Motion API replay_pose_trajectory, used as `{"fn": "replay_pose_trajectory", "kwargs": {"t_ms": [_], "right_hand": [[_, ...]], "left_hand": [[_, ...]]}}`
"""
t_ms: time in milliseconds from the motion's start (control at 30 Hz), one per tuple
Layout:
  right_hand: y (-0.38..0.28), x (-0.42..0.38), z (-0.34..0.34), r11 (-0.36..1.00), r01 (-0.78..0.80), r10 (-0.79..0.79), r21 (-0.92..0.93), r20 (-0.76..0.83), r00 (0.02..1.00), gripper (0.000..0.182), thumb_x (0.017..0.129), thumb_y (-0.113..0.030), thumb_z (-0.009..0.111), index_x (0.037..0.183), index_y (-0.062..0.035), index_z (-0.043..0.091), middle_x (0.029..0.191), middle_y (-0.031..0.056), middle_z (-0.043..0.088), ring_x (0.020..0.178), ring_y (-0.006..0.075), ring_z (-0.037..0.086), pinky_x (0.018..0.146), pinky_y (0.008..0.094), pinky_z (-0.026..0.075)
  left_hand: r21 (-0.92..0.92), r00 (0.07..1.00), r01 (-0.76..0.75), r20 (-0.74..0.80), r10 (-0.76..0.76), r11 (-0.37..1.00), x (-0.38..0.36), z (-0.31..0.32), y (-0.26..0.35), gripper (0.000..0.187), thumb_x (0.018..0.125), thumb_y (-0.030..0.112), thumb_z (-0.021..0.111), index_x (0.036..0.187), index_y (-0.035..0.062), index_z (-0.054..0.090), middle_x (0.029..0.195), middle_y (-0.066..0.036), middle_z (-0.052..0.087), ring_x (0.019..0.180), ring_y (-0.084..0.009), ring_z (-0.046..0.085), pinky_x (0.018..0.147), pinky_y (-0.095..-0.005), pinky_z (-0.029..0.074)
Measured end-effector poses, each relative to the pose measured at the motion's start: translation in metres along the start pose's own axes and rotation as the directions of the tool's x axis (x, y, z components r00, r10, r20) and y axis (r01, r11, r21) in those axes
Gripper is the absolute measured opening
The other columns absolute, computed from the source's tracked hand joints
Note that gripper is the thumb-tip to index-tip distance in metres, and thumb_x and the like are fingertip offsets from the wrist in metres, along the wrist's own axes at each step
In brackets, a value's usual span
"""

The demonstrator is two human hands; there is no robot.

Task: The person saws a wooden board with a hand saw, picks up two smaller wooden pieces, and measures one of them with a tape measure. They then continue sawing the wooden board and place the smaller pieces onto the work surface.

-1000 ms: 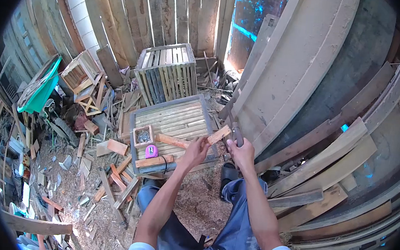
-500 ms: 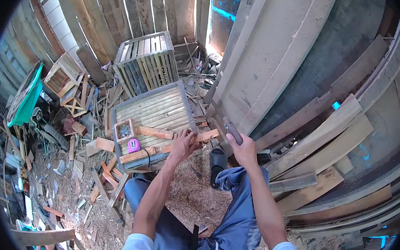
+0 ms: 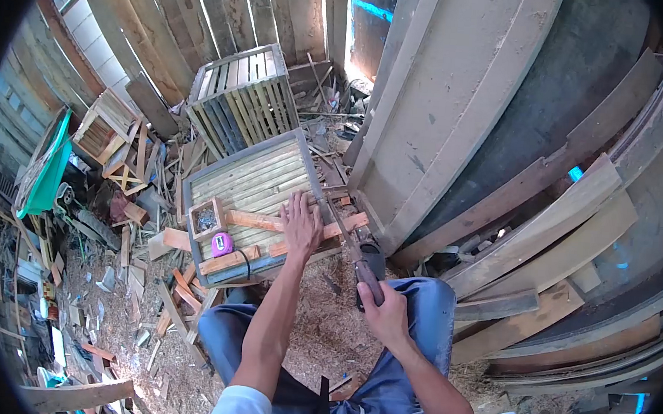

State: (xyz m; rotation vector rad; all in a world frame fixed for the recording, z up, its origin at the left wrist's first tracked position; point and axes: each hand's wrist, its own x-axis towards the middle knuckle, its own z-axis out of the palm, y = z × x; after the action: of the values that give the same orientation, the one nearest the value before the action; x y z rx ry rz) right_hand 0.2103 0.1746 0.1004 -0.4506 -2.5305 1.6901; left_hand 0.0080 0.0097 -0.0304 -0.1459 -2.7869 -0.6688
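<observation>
My left hand (image 3: pixel 300 224) lies with fingers spread on a reddish wood strip (image 3: pixel 346 224) and the slatted wooden platform (image 3: pixel 260 178). The strip sticks out past the platform's right edge. In my right hand (image 3: pixel 387 314) is the dark handle of a handsaw (image 3: pixel 353 249), its blade slanting up and left across the strip near the platform's edge. On the platform's left part are a small wooden box of nails (image 3: pixel 206 218), a pink tape measure (image 3: pixel 222 243) and another wood strip (image 3: pixel 252 220) left of my left hand.
A slatted crate (image 3: pixel 246 103) stands behind the platform. Long boards (image 3: pixel 531 238) lean at the right. Wood scraps and shavings cover the floor (image 3: pixel 118 299) at the left, near a green basin (image 3: pixel 47 173).
My right hand has moved down and left, bringing the saw blade across the strip. My left hand has opened from its grip and flattened over the strip and platform.
</observation>
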Motion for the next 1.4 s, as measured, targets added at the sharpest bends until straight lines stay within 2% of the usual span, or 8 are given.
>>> {"fn": "replay_pose_trajectory", "kwargs": {"t_ms": [133,333,467,900,1133,1167,1233,1400], "right_hand": [[-0.008,0.001,-0.003,0.989,0.041,-0.039,-0.141,0.017,0.999,0.036,0.092,-0.032,0.063,0.078,0.0008,0.059,0.055,0.0152,0.053,0.048,0.0251,0.053,0.050,0.0389,0.041],[-0.024,-0.004,-0.002,0.995,-0.009,0.011,-0.098,0.024,1.000,0.034,0.092,-0.029,0.064,0.078,0.0016,0.060,0.055,0.0153,0.052,0.047,0.0218,0.051,0.049,0.0383,0.039],[-0.036,0.011,0.013,0.979,-0.026,0.035,-0.204,0.042,0.999,0.037,0.091,-0.032,0.064,0.074,0.0011,0.059,0.059,0.0223,0.058,0.060,0.0410,0.063,0.053,0.0447,0.045],[-0.037,-0.021,0.016,0.966,-0.114,0.134,-0.234,0.072,0.988,0.030,0.091,-0.026,0.064,0.078,0.0005,0.060,0.058,0.0231,0.056,0.061,0.0416,0.063,0.053,0.0453,0.046],[0.008,-0.040,0.041,0.990,-0.027,0.021,-0.137,-0.045,0.999,0.035,0.093,-0.025,0.062,0.070,-0.0003,0.056,0.051,0.0079,0.048,0.045,0.0190,0.050,0.049,0.0351,0.041],[0.025,-0.041,0.037,0.973,-0.169,0.173,0.156,-0.011,0.985,0.035,0.094,-0.025,0.062,0.068,-0.0018,0.054,0.051,0.0060,0.046,0.044,0.0177,0.048,0.049,0.0347,0.041],[0.040,-0.040,0.030,0.635,-0.429,0.416,0.643,0.184,0.891,0.038,0.095,-0.024,0.061,0.063,-0.0047,0.050,0.050,0.0021,0.042,0.043,0.0150,0.044,0.048,0.0339,0.042],[0.008,-0.036,0.021,0.905,-0.342,0.341,0.254,0.049,0.939,0.034,0.095,-0.024,0.061,0.069,-0.0029,0.058,0.053,-0.0012,0.050,0.046,0.0078,0.047,0.045,0.0266,0.038]], "left_hand": [[0.099,0.999,0.027,0.044,-0.032,0.995,-0.001,0.000,0.001,0.061,0.097,0.036,0.042,0.145,0.0006,0.033,0.157,-0.013,0.024,0.148,-0.0285,0.015,0.119,-0.0516,0.005],[0.124,0.999,0.015,0.044,-0.021,0.992,-0.003,0.005,-0.002,0.064,0.096,0.039,0.038,0.148,0.0005,0.030,0.160,-0.011,0.019,0.148,-0.0275,0.014,0.119,-0.0523,0.004],[0.194,0.998,-0.028,0.069,0.015,0.981,-0.008,0.002,-0.003,0.064,0.096,0.038,0.037,0.147,-0.0004,0.031,0.160,-0.013,0.018,0.148,-0.0280,0.013,0.118,-0.0532,0.007],[0.166,0.997,0.032,0.066,-0.044,0.986,0.001,-0.002,0.000,0.064,0.091,0.035,0.039,0.148,0.0053,0.034,0.161,-0.009,0.016,0.149,-0.0259,0.012,0.118,-0.0530,0.008],[0.179,0.991,0.066,0.102,-0.085,0.982,0.007,0.002,0.007,0.065,0.091,0.036,0.038,0.149,0.0055,0.032,0.161,-0.008,0.015,0.149,-0.0249,0.011,0.119,-0.0521,0.008],[0.171,0.993,0.058,0.094,-0.075,0.983,0.005,0.002,0.005,0.065,0.091,0.036,0.038,0.149,0.0057,0.032,0.161,-0.008,0.015,0.149,-0.0248,0.011,0.119,-0.0520,0.008],[0.161,0.995,0.045,0.081,-0.059,0.986,-0.002,0.000,0.001,0.065,0.091,0.036,0.038,0.149,0.0060,0.032,0.161,-0.008,0.014,0.149,-0.0246,0.011,0.119,-0.0518,0.008],[0.175,0.992,0.056,0.099,-0.074,0.983,-0.001,-0.001,0.005,0.066,0.091,0.036,0.038,0.150,0.0077,0.030,0.161,-0.008,0.013,0.149,-0.0245,0.010,0.119,-0.0520,0.009]]}}
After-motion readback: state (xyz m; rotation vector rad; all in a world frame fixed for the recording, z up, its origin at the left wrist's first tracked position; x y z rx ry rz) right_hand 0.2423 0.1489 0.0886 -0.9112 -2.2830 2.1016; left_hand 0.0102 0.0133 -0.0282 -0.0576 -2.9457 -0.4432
